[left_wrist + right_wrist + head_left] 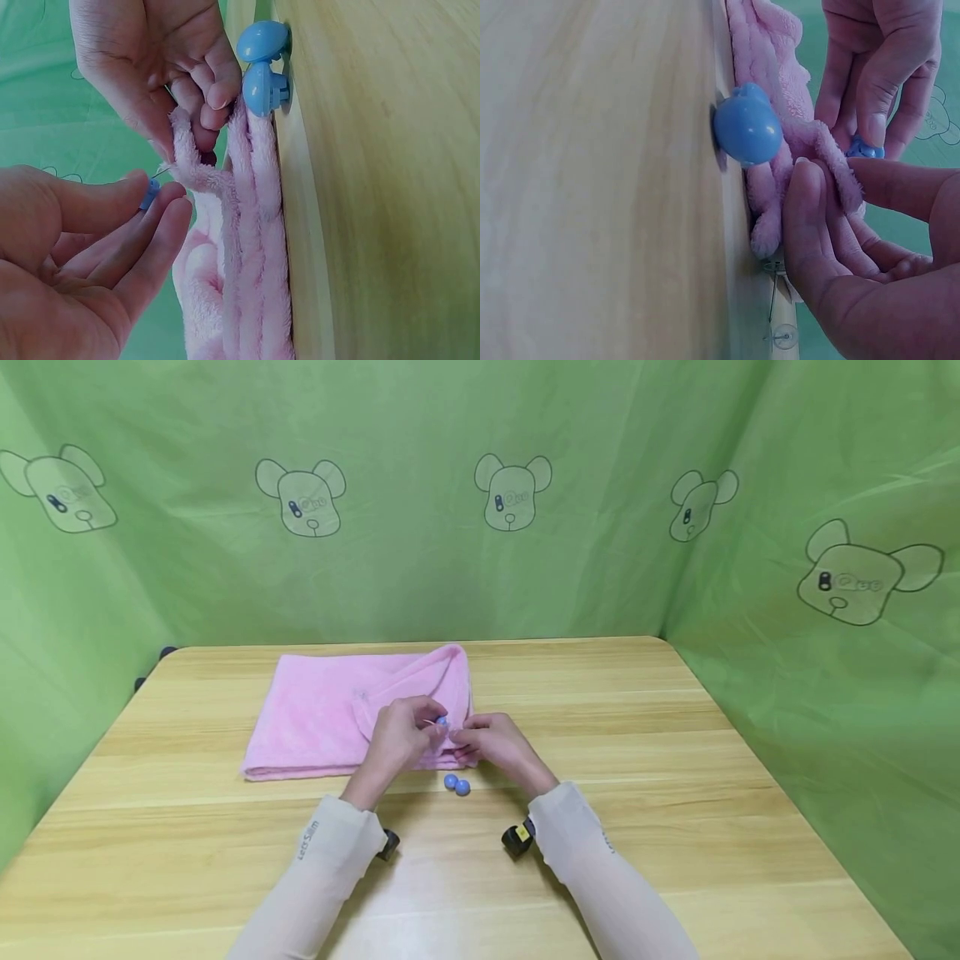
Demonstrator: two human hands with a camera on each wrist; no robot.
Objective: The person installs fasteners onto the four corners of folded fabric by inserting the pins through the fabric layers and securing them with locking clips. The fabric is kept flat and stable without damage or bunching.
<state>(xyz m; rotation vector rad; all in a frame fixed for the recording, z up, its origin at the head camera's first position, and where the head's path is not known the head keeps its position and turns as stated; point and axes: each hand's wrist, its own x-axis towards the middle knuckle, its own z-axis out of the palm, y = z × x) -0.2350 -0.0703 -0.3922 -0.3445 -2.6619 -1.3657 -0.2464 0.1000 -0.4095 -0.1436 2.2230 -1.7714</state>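
Note:
A pink fleece cloth (pixel 315 710) lies folded on the table, one corner turned back. My left hand (pixel 401 731) pinches a small blue pin cap (pixel 149 196) between thumb and fingers, and a thin needle (pixel 162 172) points from it at the cloth's edge. Opposite, my right hand (pixel 498 743) grips the raised edge of the cloth (pixel 844 176) between thumb and fingers. Two glossy blue mushroom-shaped caps (pixel 462 787) rest on the table in front of the cloth, side by side in the left wrist view.
In the right wrist view a clear round-based pin (pixel 784 337) lies beyond the cloth's end. The wooden table (pixel 675 827) reaches back to a green curtain (pixel 412 577) printed with bear heads, which also stands at both sides. Black wrist cameras (pixel 517 841) hang under the sleeves.

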